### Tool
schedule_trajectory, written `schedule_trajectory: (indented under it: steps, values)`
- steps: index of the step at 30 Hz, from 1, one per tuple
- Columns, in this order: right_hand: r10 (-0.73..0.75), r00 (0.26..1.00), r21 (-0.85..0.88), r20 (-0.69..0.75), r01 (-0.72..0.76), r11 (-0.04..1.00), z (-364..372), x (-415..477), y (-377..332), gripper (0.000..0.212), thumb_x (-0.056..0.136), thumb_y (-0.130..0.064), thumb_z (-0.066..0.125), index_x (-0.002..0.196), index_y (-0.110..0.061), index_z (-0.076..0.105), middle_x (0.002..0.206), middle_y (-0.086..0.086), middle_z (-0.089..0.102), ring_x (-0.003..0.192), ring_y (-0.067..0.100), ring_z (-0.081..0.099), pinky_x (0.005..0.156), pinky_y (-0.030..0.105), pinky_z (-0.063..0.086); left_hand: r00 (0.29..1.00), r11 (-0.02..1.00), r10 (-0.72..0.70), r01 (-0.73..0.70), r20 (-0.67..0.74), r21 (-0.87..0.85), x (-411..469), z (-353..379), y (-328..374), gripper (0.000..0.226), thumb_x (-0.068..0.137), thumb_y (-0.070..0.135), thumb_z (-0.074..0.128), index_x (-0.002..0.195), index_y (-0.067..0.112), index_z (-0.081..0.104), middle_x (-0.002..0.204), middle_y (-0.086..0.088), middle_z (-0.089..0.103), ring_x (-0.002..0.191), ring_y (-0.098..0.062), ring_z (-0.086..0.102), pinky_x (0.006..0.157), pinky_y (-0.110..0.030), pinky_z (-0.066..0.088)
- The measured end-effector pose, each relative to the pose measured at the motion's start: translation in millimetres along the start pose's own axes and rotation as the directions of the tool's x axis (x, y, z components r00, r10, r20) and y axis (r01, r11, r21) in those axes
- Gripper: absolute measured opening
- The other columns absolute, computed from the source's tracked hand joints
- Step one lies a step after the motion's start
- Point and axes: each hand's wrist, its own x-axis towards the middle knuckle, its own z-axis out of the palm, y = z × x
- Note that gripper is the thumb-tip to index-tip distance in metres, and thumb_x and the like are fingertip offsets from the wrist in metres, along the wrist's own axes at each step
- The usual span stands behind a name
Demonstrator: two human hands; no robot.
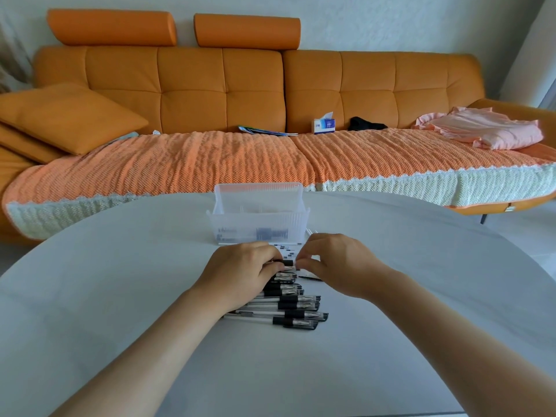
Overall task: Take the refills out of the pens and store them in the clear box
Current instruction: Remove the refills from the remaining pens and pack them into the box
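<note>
Head view: left hand (240, 272) grips pen (287, 263) by barrel; right hand (340, 263) pinches its tip end. Pen row (296, 310) lies beneath on table (120, 281). Clear box (258, 221) stands just behind hands.

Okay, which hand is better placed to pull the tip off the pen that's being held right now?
Probably the right hand: its fingertips pinch the tip end of the pen, while the left hand wraps the barrel, steadying it above the pile of pens.
</note>
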Motion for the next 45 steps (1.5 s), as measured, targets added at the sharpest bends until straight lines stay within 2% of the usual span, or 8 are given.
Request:
schedule_trajectory:
  steps: [3, 13, 18, 25, 30, 35, 40, 45]
  values:
    - [0.015, 0.999, 0.007, -0.037, -0.015, 1.0, 1.1, 1.3, 0.2, 0.012, 0.089, -0.045, 0.068, 0.092, -0.033, 0.068, 0.095, -0.018, 0.063, 0.067, -0.007, 0.05, 0.063, 0.014, 0.036, 1.0, 1.0, 0.007, -0.007, 0.005, 0.012, -0.5, 1.2, 1.3, 0.02, 0.097, 0.04, 0.052, 0.1, 0.029, 0.069, 0.094, 0.014, 0.068, 0.083, -0.011, 0.062, 0.062, -0.024, 0.035]
    - [0.05, 0.996, -0.033, -0.074, -0.052, 0.998, -0.3, -0.7, 6.9, 0.009, 0.091, -0.042, 0.064, 0.093, -0.033, 0.065, 0.094, -0.017, 0.063, 0.08, 0.004, 0.057, 0.068, 0.025, 0.046, 0.999, 0.997, -0.005, 0.002, 0.034, 0.078, 1.7, -6.3, -4.3, 0.013, 0.093, 0.04, 0.058, 0.101, 0.032, 0.064, 0.087, 0.014, 0.066, 0.083, -0.01, 0.061, 0.059, -0.026, 0.036]
    - [0.181, 0.982, -0.1, -0.062, -0.186, 0.977, -3.7, -1.6, 22.6, 0.008, 0.095, -0.041, 0.058, 0.092, -0.036, 0.064, 0.097, -0.015, 0.062, 0.085, 0.01, 0.058, 0.066, 0.026, 0.042, 0.991, 0.987, -0.111, 0.101, 0.072, 0.126, 0.3, -10.1, -25.3, 0.016, 0.098, 0.025, 0.049, 0.112, 0.028, 0.055, 0.111, 0.016, 0.061, 0.101, -0.013, 0.058, 0.073, -0.027, 0.039]
    - [0.235, 0.969, -0.134, -0.073, -0.243, 0.961, -4.7, -2.8, 26.9, 0.01, 0.096, -0.039, 0.055, 0.091, -0.035, 0.063, 0.098, -0.014, 0.061, 0.085, 0.012, 0.058, 0.067, 0.028, 0.044, 0.943, 0.927, -0.295, 0.322, -0.157, 0.194, -0.6, -22.9, -29.4, 0.011, 0.089, 0.021, 0.053, 0.098, 0.026, 0.058, 0.097, 0.012, 0.062, 0.072, -0.014, 0.057, 0.054, -0.026, 0.034]
    - [0.144, 0.985, -0.078, -0.1, -0.152, 0.985, -1.7, -2.1, 16.8, 0.01, 0.096, -0.041, 0.056, 0.095, -0.035, 0.063, 0.096, -0.016, 0.062, 0.083, 0.008, 0.057, 0.063, 0.023, 0.04, 0.988, 0.99, -0.112, 0.12, -0.104, 0.069, -0.9, -14.2, -11.4, 0.02, 0.089, 0.038, 0.064, 0.109, 0.039, 0.068, 0.107, 0.023, 0.064, 0.073, -0.004, 0.062, 0.054, -0.015, 0.039]
    - [0.113, 0.987, -0.082, -0.115, -0.123, 0.989, -4.3, 0.2, 12.2, 0.01, 0.094, -0.041, 0.061, 0.098, -0.033, 0.066, 0.097, -0.017, 0.063, 0.081, 0.005, 0.054, 0.06, 0.016, 0.034, 0.993, 0.988, -0.108, 0.113, -0.056, 0.101, 1.3, -4.1, -9.8, 0.026, 0.086, 0.025, 0.068, 0.109, 0.037, 0.071, 0.101, 0.017, 0.07, 0.092, -0.012, 0.066, 0.067, -0.024, 0.049]
    - [0.21, 0.966, -0.259, -0.154, -0.244, 0.935, -10.2, -0.8, 25.1, 0.011, 0.095, -0.039, 0.059, 0.097, -0.032, 0.067, 0.098, -0.013, 0.065, 0.086, 0.012, 0.06, 0.061, 0.025, 0.041, 0.988, 0.986, -0.107, 0.12, -0.112, 0.112, 5.3, -4.3, -11.3, 0.031, 0.085, 0.016, 0.065, 0.107, 0.036, 0.073, 0.099, 0.016, 0.07, 0.088, -0.014, 0.066, 0.065, -0.027, 0.051]
    - [0.135, 0.976, -0.092, -0.173, -0.153, 0.984, -16.7, -7.5, 17.1, 0.014, 0.095, -0.045, 0.057, 0.099, -0.037, 0.069, 0.101, -0.018, 0.061, 0.083, 0.007, 0.055, 0.06, 0.023, 0.035, 0.994, 0.994, -0.001, 0.012, -0.109, 0.108, 9.8, 0.8, -2.1, 0.03, 0.075, 0.015, 0.078, 0.098, 0.034, 0.075, 0.087, 0.015, 0.068, 0.072, -0.016, 0.067, 0.055, -0.027, 0.051]
